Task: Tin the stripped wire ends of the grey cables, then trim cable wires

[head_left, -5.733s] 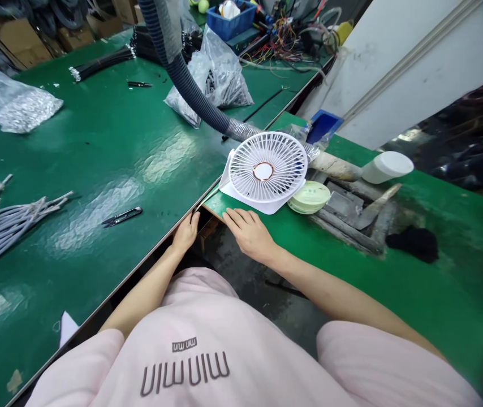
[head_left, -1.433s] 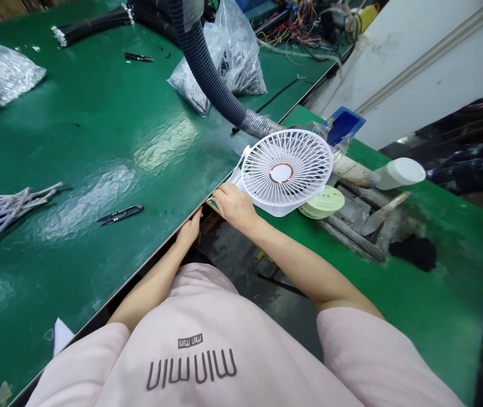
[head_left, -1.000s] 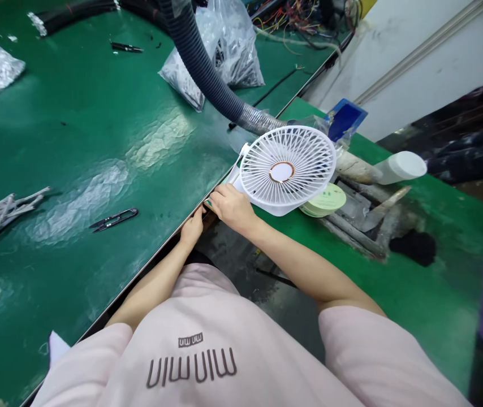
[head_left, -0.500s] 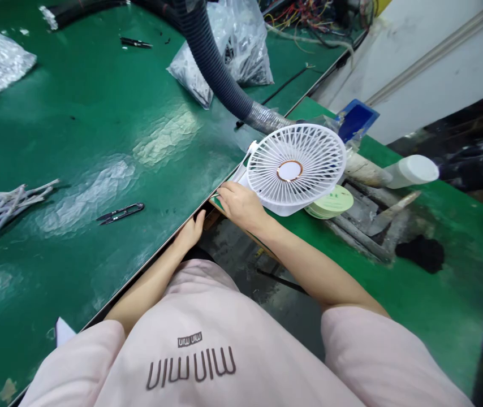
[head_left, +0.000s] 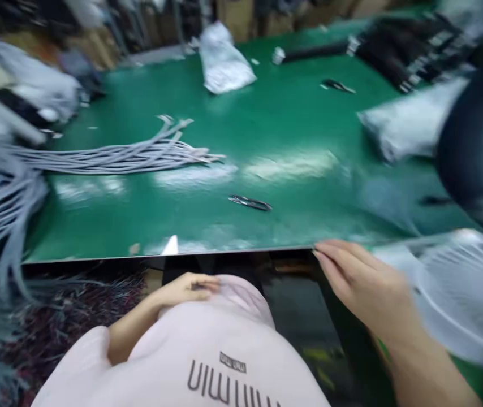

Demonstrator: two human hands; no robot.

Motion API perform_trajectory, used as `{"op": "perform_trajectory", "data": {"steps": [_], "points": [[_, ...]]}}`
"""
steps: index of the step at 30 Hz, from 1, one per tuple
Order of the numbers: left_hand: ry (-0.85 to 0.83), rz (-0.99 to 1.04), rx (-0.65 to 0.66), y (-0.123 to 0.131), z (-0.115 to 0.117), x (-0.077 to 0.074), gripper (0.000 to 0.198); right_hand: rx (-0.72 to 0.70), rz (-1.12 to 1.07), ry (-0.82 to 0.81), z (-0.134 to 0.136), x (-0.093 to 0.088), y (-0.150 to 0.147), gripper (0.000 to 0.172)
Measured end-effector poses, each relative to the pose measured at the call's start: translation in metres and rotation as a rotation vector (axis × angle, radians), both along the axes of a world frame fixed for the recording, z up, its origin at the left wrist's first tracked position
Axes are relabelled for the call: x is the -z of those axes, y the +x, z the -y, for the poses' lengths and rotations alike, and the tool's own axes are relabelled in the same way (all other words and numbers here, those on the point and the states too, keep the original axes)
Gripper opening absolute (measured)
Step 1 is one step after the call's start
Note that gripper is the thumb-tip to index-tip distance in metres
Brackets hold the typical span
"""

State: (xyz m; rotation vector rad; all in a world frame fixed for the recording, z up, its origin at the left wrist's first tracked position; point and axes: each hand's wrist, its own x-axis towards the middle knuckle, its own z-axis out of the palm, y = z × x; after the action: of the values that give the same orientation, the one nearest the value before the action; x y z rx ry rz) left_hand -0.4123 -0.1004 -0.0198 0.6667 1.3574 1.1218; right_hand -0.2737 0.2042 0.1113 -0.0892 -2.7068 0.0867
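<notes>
Right hand (head_left: 362,285) open, fingertips at the edge of the green workbench (head_left: 292,130), perhaps bracing, beside a blurred white desk fan (head_left: 466,294); left hand (head_left: 186,287) lying open below it on a pink sweatshirt (head_left: 148,345).

Grey cables (head_left: 110,159), thread snips (head_left: 250,202), green workbench (head_left: 292,124)

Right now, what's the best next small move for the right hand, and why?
Probably slide the right hand onto the white fan just beside it. The fan is the nearest thing to that hand, whose fingers sit at the edge of the green bench and hold nothing. The left hand rests against the pink shirt. Blur hides any contact.
</notes>
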Motion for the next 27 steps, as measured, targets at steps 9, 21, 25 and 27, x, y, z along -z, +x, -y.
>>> {"op": "perform_trajectory", "data": {"steps": [9, 21, 25, 27], "points": [[0.175, -0.161, -0.706, -0.046, 0.166, -0.063, 0.05, -0.566, -0.052, -0.049, 0.053, 0.012, -0.187, 0.021], [-1.02, -1.4, -0.802, -0.207, 0.276, -0.037, 0.097, -0.611, 0.45, 0.286, 0.193, 0.074, -0.455, 0.098], [-1.252, -1.367, -0.651, -0.269, 0.31, -0.039, 0.106, -0.522, 0.547, 0.25, 0.212, 0.094, -0.49, 0.107], [-1.285, -1.296, -0.618, -0.292, 0.323, -0.042, 0.108, -0.494, 0.582, 0.208, 0.212, 0.101, -0.501, 0.108]]}}
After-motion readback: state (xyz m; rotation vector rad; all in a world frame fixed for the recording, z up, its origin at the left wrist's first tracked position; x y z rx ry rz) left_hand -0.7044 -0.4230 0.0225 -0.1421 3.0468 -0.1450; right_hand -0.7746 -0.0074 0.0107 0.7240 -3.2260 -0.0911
